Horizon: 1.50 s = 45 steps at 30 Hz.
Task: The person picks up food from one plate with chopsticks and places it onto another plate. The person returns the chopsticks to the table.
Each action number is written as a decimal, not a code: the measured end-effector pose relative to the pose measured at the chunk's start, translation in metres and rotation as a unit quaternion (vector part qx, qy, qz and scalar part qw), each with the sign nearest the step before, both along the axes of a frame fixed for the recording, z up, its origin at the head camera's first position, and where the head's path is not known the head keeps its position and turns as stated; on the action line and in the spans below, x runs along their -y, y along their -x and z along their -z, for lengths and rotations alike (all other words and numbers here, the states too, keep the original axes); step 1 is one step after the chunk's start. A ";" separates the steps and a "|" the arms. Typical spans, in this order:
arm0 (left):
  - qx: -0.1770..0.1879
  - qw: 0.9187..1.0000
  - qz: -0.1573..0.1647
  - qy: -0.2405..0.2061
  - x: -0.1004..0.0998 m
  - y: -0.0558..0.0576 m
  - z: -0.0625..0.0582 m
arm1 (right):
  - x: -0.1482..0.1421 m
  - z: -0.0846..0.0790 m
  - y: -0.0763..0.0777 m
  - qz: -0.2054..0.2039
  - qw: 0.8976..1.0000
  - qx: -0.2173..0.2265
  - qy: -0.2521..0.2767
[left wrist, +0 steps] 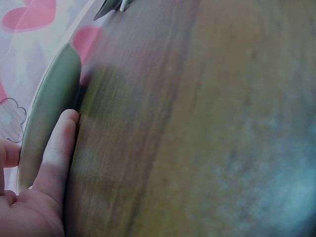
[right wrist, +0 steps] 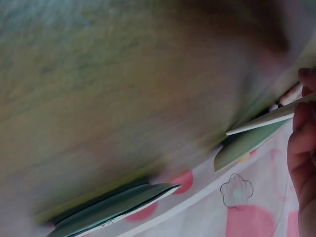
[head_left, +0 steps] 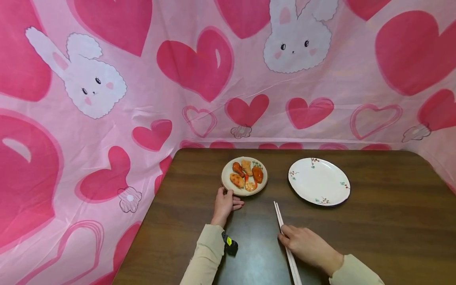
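My left hand [head_left: 225,206] holds the near-left rim of a small round plate [head_left: 243,193] on the table. In the left wrist view, one finger [left wrist: 58,155] lies straight along the plate's green-grey underside [left wrist: 55,98], with the thumb on the other side of the rim. Several food pieces lie on that plate, among them a drumstick [head_left: 238,169] and a shrimp [head_left: 251,186]. My right hand [head_left: 308,243] pinches a pair of pale chopsticks [head_left: 280,217] partway along, tips pointing away from me. The right wrist view shows their narrow ends [right wrist: 261,122] past my fingers.
A larger white oval plate [head_left: 318,180] with small floral marks stands right of the food plate. Both are near the far edge of the brown wooden table [head_left: 392,221]. Pink heart-patterned cloth [head_left: 199,87] hangs behind and to the left.
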<state>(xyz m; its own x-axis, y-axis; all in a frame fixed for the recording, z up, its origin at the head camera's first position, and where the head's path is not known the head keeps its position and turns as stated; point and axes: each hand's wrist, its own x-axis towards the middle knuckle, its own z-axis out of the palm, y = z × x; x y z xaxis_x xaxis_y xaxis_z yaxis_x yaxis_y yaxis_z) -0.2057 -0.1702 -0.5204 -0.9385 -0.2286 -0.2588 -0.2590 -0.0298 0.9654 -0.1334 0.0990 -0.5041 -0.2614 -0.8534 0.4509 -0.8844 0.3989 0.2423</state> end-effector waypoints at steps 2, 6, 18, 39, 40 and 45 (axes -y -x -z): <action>-0.001 1.000 0.001 -0.001 0.000 0.000 0.000 | 0.001 0.003 -0.002 0.006 1.000 0.002 -0.006; -0.001 1.000 0.003 -0.004 0.000 0.001 0.001 | 0.003 0.008 -0.006 0.016 1.000 0.012 -0.010; 0.007 1.000 0.001 -0.004 0.000 0.001 0.003 | 0.009 0.003 -0.011 0.040 0.997 0.047 -0.045; 0.008 1.000 -0.001 0.003 -0.002 0.003 -0.004 | 0.007 0.004 -0.010 0.046 0.996 0.068 -0.038; 0.008 1.000 -0.002 0.004 -0.002 0.002 -0.004 | 0.007 0.004 -0.010 0.046 0.996 0.072 -0.037; 0.011 1.000 -0.002 0.008 0.000 0.001 -0.002 | 0.005 0.006 -0.012 0.044 0.996 0.078 -0.025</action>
<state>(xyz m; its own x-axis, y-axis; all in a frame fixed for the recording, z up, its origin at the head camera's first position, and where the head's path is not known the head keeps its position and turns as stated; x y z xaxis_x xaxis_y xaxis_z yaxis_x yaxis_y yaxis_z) -0.2071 -0.1698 -0.5184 -0.9317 -0.2372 -0.2750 -0.2793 -0.0158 0.9601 -0.1216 0.0944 -0.5106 -0.3997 -0.8447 0.3559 -0.8750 0.4673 0.1265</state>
